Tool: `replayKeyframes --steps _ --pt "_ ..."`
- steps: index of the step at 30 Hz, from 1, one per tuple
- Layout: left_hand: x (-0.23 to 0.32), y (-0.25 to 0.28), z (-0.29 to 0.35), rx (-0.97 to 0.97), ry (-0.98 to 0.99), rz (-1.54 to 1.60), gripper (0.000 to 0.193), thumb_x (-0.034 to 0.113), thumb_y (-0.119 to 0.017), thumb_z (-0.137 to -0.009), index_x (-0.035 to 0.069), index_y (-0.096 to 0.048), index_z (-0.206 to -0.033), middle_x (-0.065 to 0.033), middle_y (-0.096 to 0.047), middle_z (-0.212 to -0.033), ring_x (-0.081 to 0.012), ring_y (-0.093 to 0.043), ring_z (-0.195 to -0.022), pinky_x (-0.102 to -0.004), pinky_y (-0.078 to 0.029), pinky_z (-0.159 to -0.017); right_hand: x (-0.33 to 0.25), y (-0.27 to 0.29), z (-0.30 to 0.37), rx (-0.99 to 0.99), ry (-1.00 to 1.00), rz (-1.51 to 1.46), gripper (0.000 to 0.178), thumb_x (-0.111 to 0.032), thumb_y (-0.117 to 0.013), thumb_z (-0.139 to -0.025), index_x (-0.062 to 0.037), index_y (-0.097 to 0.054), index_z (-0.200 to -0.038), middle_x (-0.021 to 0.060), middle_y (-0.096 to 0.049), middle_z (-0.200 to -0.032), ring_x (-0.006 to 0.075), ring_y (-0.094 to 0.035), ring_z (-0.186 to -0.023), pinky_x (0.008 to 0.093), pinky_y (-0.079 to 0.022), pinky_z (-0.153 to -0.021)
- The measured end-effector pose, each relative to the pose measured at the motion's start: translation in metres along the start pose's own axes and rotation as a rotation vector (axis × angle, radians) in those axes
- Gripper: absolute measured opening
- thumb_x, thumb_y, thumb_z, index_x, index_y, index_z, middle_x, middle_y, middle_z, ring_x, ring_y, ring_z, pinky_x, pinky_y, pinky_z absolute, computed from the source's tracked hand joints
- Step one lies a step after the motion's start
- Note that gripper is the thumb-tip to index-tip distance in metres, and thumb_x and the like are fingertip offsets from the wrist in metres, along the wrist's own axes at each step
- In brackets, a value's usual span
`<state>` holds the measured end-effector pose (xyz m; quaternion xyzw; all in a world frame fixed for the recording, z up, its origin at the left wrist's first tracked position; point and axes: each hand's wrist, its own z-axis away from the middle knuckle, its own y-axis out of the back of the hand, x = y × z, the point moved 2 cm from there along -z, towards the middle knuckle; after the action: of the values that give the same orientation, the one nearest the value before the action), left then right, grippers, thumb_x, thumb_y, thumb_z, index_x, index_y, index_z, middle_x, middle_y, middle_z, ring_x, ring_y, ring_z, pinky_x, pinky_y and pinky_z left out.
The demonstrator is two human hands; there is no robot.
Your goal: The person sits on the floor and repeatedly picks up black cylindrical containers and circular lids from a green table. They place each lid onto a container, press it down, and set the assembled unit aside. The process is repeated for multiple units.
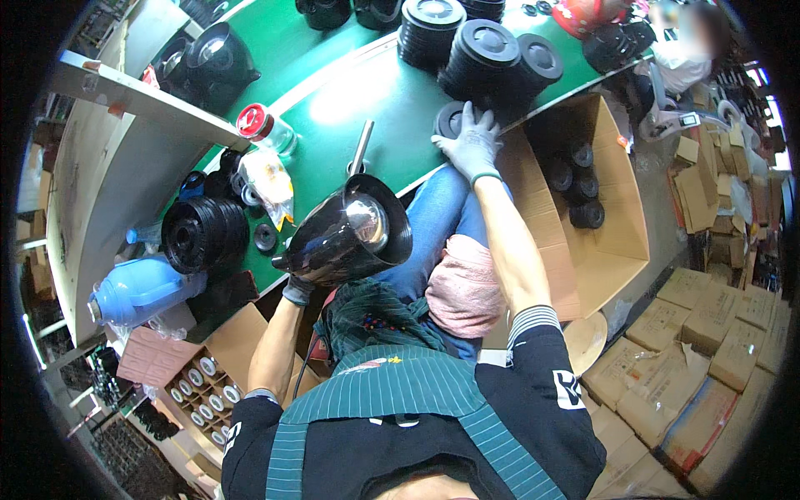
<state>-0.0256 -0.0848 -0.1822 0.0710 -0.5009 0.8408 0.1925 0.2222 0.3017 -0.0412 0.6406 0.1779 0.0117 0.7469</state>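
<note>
My left hand (297,290), in a grey glove, is closed on the lower left end of a glossy black kettle body (321,246). The kettle lies tilted over my lap, its wide mouth facing right and showing a shiny metal inside. At the table's front edge my right hand (475,148), also gloved in grey, grips a black round disc (450,119), with the thumb at its near side and the fingers spread across its right part. Just beyond that hand stand stacks of similar black discs (483,46). Behind the kettle a metal rod (360,148) sticks up.
An open cardboard box (621,242) with several black round parts stands right of my legs. On the green table (350,92) are a red-lidded jar (256,122), a ribbed black stack (200,233) and more black kettle bodies (221,67). A blue jug (142,292) sits left; cartons (700,325) fill the right floor.
</note>
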Motion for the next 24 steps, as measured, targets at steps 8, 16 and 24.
replayKeyframes --steps 8,16,24 --pt "-0.017 0.0 -0.008 -0.03 0.05 0.128 0.056 0.011 -0.071 -0.103 0.009 -0.054 -0.156 -0.0108 -0.06 -0.156 -0.0257 -0.058 -0.141 -0.0452 -0.042 -0.125 -0.03 0.064 0.129 -0.147 0.584 -0.938 0.112 -0.047 -0.097 -0.068 -0.0109 -0.05 -0.163 0.0209 -0.041 -0.164 0.04 -0.045 -0.149 0.0472 -0.036 -0.125" --pt "-0.002 -0.004 -0.004 -0.092 0.126 -0.173 0.055 0.014 -0.07 -0.105 0.012 -0.054 -0.158 -0.0101 -0.057 -0.159 -0.0255 -0.056 -0.143 -0.0455 -0.039 -0.128 -0.016 0.085 0.204 -0.131 0.844 -1.006 0.105 -0.046 -0.1 -0.068 -0.0083 -0.059 -0.157 0.029 -0.033 -0.17 0.0457 -0.036 -0.157 0.0519 -0.03 -0.128" --pt "0.019 -0.151 0.012 -0.385 0.014 -0.78 0.068 0.021 -0.082 -0.096 0.012 -0.055 -0.158 -0.0104 -0.055 -0.162 -0.0235 -0.052 -0.149 -0.0437 -0.036 -0.13 -0.018 0.113 0.238 0.031 0.955 -1.045 0.103 -0.049 -0.101 -0.065 -0.0061 -0.064 -0.151 0.0292 -0.033 -0.17 0.0467 -0.041 -0.154 0.0506 -0.035 -0.125"
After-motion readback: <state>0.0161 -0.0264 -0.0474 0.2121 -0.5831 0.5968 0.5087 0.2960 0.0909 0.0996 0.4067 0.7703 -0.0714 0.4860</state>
